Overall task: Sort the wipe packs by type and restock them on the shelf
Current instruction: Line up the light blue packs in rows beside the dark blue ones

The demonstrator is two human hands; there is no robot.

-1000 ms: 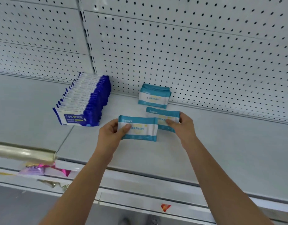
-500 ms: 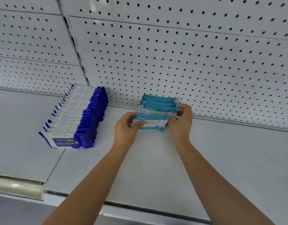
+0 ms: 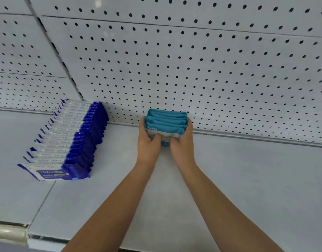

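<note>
Teal wipe packs [image 3: 166, 120] stand on edge in a short row at the back edge of the shelf [image 3: 247, 179], the rearmost one against the pegboard back panel [image 3: 192, 70]. The left hand [image 3: 148, 142] clasps the row's left end, fingers wrapped along its side and thumb curled onto the white face of the nearest pack. The right hand [image 3: 182, 144] grips the right end the same way, so the row is squeezed between both palms. Both forearms reach in from the shelf's front edge. Well apart to the left, a longer row of blue-and-white wipe packs [image 3: 69, 140] runs from the back edge toward the front, its packs leaning and overlapping, the nearest one showing its printed face.
</note>
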